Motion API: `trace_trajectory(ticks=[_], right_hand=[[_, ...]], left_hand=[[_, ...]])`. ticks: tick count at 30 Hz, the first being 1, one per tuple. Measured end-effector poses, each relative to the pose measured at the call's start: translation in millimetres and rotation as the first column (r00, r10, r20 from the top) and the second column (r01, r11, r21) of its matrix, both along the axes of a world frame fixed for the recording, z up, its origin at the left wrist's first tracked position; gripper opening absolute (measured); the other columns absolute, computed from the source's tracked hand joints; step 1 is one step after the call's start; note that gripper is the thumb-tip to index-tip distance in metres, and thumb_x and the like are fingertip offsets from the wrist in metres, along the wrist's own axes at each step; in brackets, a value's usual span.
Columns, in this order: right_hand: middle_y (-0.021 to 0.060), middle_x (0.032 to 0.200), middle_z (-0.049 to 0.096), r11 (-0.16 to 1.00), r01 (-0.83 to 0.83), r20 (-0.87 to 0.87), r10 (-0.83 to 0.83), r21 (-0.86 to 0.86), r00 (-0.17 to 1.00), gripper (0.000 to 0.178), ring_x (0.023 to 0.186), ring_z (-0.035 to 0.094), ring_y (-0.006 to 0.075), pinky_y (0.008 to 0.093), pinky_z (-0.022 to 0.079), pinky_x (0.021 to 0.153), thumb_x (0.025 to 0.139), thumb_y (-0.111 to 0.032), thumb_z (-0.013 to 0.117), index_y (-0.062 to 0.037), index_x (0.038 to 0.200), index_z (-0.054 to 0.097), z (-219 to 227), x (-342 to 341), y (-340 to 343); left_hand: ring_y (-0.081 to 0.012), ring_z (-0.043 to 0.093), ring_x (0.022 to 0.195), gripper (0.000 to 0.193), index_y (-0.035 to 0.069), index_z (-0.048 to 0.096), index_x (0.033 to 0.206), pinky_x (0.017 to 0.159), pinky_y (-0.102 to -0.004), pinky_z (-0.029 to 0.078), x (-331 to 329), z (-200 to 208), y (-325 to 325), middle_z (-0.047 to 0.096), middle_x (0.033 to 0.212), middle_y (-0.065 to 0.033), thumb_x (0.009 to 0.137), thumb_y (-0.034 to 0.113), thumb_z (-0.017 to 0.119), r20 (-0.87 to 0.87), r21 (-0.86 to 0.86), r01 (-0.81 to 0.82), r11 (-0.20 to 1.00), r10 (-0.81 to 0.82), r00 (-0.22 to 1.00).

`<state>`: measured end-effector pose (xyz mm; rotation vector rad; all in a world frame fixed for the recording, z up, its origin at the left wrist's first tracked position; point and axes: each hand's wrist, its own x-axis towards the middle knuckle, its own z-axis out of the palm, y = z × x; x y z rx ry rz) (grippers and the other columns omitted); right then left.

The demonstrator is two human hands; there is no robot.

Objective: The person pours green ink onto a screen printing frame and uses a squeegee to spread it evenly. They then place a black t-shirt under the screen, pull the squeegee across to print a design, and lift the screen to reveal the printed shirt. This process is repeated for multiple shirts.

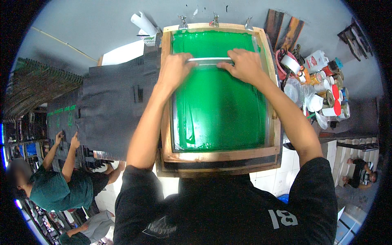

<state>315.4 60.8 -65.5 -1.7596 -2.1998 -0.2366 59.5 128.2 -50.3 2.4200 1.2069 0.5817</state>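
Note:
A wooden screen-printing frame (220, 155) lies in front of me, its mesh covered with glossy green ink (220, 110). Across the upper part of the mesh runs a squeegee (210, 60), seen as a pale straight bar. My left hand (176, 68) grips its left end and my right hand (245, 64) its right end, thumbs on the near side. Both forearms reach over the frame's sides. Thicker streaks of ink show at the lower left of the mesh. What lies beneath the frame is mostly hidden.
Metal clamps (214, 20) hold the frame's far edge. On the right stand crowded jars, tins and bottles (326, 87). Black sheets (116, 106) lie at left, where a co-worker's hands (74, 141) touch one with green print. A white roll (143, 23) stands at back left.

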Motion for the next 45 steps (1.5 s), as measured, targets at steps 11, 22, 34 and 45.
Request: trace_trajectory(ticks=[11, 22, 34, 45], right_hand=[[0.0112, 0.079, 0.061, 0.998, -0.037, -0.078, 0.033, -0.047, 0.996, 0.050, 0.074, 0.066, 0.0321, 0.0447, 0.052, 0.062, 0.085, -0.054, 0.072, -0.0053, 0.085, 0.064, 1, -49, -142], [0.0080, 0.093, 0.060, 0.990, -0.032, -0.023, 0.029, -0.139, 0.999, 0.031, 0.090, 0.062, 0.0279, 0.0434, 0.051, 0.074, 0.076, -0.029, 0.077, -0.0083, 0.094, 0.062, -4, -80, -244], [0.0066, 0.108, 0.066, 0.958, -0.133, -0.104, 0.163, 0.253, 0.981, 0.030, 0.091, 0.064, 0.0265, 0.0415, 0.054, 0.075, 0.072, -0.018, 0.070, -0.0087, 0.100, 0.065, 67, -60, -256], [0.0179, 0.084, 0.075, 0.984, 0.174, -0.194, -0.162, 0.046, 0.967, 0.033, 0.074, 0.068, 0.0259, 0.0400, 0.054, 0.071, 0.096, -0.030, 0.066, 0.0014, 0.100, 0.077, 317, -52, -138]], left_hand=[[-0.0376, 0.071, 0.087, 0.022, 0.003, 0.077, 0.097, 0.078, -0.0447, 0.056, -51, 0, -143, 0.073, 0.093, -0.0188, 0.087, 0.022, 0.077, 0.035, 0.004, 0.042, 0.999, -0.042, 0.998], [-0.0303, 0.067, 0.091, 0.021, 0.004, 0.073, 0.102, 0.090, -0.0411, 0.053, -88, -8, -239, 0.074, 0.099, -0.0098, 0.081, 0.008, 0.078, 0.130, 0.079, 0.115, 0.990, -0.125, 0.984], [-0.0416, 0.020, 0.155, 0.139, 0.003, 0.007, 0.163, 0.126, -0.0604, 0.006, -150, -9, -252, 0.034, 0.162, -0.0255, 0.066, 0.056, 0.091, 0.212, 0.482, -0.158, 0.862, 0.060, 0.975], [-0.0405, 0.043, 0.142, 0.081, 0.001, 0.048, 0.146, 0.120, -0.0559, 0.021, -119, -8, -110, 0.052, 0.147, -0.0249, 0.085, 0.040, 0.082, -0.006, -0.095, -0.352, 0.931, 0.354, 0.935]])
